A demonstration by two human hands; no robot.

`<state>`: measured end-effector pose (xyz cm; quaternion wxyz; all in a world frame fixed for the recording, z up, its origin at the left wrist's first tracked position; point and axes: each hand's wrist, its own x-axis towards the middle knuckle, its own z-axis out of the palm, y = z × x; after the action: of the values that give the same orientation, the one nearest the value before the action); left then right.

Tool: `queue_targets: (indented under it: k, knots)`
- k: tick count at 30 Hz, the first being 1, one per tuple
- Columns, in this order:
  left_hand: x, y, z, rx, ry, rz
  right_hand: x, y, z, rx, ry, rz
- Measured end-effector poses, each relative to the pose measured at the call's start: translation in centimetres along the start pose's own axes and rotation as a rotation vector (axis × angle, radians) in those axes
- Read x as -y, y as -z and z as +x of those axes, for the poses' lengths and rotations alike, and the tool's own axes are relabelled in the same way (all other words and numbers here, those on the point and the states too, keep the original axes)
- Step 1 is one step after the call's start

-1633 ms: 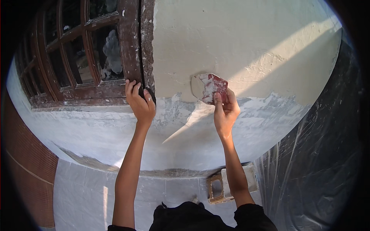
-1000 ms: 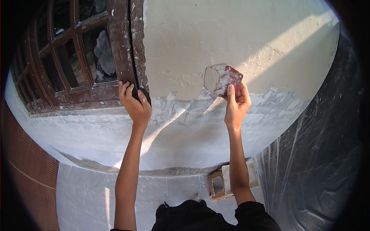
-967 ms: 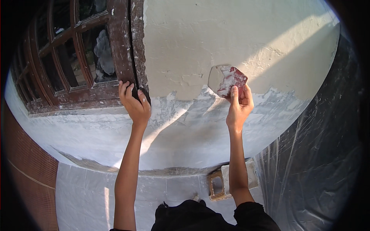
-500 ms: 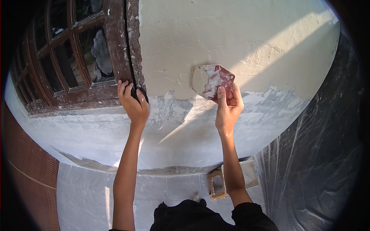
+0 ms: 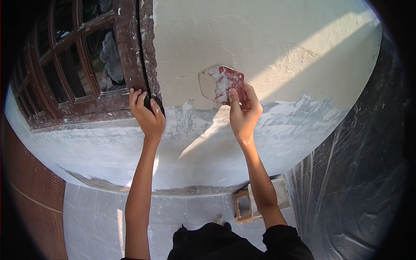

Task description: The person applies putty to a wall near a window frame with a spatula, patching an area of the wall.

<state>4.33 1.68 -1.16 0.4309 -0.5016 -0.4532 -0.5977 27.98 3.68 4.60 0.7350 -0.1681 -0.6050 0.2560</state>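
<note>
My right hand grips a red plastic putty scraper, thumb on its near face. White putty coats the scraper's middle, and its pale left part lies against or just before the cream wall. At the lower right corner of the brown wooden window frame is my left hand, its fingers bent onto the wood. A dark piece shows between its thumb and fingers and beside the thumb; its kind is hidden.
White and grey patchy putty covers the wall's lower band. Below, on grey floor tiles, stands a putty-stained tray or container near the wall. Dark plastic sheeting hangs at the right. A reddish-brown ribbed surface lies at the left.
My right hand and the scraper have moved left and slightly up across the wall. My left hand stays at the frame's corner.
</note>
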Motion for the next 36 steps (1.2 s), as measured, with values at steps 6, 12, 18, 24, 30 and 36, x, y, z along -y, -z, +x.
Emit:
queue_targets:
  k: [6, 12, 18, 24, 30, 36]
  knots:
    - [0.4, 0.2, -0.1, 0.020, -0.016, -0.004, 0.6, 2.3, -0.3, -0.169, -0.066, 0.142]
    - [0.3, 0.2, -0.1, 0.028, -0.036, -0.038, -1.3, 1.6, -1.3, -0.086, -0.073, 0.014]
    - [0.3, 0.4, -0.1, 0.041, -0.064, -0.022, 0.0, 1.5, -2.2, -0.035, -0.072, 0.102]
    - [0.4, 0.1, -0.2, 0.031, -0.044, -0.022, -2.2, 3.3, -1.0, -0.127, -0.058, 0.018]
    - [0.5, 0.0, 0.0, 0.053, -0.045, -0.019, -0.6, 1.6, -1.4, -0.008, -0.041, 0.098]
    - [0.7, 0.1, -0.1, 0.050, -0.040, 0.014, -1.3, 4.7, 0.8, -0.100, 0.016, -0.034]
